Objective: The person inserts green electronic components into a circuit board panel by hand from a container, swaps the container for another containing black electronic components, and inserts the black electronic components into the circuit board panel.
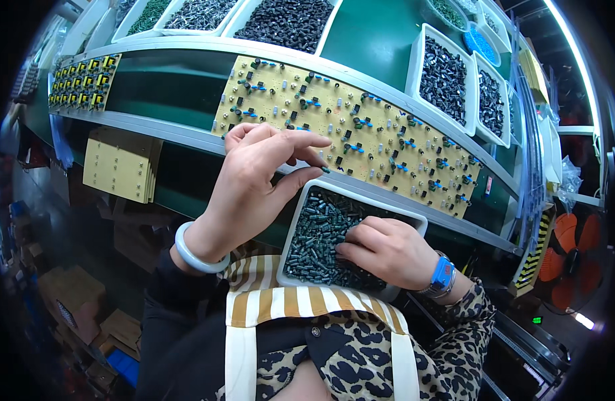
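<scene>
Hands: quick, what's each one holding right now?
Left hand: pinching a small green component.
Right hand: down in the white tray; grip cannot be told.

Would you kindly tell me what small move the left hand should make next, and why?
Probably ease the left hand forward over the board: its fingertips appear to pinch a green component near the board's closer edge, while the right hand is among similar green parts in the tray.
</scene>
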`<move>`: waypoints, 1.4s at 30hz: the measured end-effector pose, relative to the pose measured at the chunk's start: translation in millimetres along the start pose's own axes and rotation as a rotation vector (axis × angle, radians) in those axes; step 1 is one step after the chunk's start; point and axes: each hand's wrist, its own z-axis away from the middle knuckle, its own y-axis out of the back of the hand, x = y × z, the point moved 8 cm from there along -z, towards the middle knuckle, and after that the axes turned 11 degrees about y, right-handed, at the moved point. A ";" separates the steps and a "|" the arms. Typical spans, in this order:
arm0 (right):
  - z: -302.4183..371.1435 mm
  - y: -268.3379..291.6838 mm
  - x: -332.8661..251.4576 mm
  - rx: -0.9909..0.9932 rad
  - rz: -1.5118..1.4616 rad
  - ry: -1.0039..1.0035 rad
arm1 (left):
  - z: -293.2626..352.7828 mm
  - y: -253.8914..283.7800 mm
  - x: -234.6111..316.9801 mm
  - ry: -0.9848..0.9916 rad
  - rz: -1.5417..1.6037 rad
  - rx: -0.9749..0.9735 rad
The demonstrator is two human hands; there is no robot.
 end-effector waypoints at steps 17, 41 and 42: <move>9.3 4.1 2.5 0.247 -0.110 -0.023 | -13.8 -20.8 10.2 -0.286 -0.342 0.043; 41.0 51.4 48.7 0.645 -0.195 -0.565 | 29.2 -40.2 39.1 -0.517 -0.449 0.060; 41.4 51.8 50.0 0.638 -0.191 -0.569 | 36.1 -41.9 43.3 -0.518 -0.352 0.040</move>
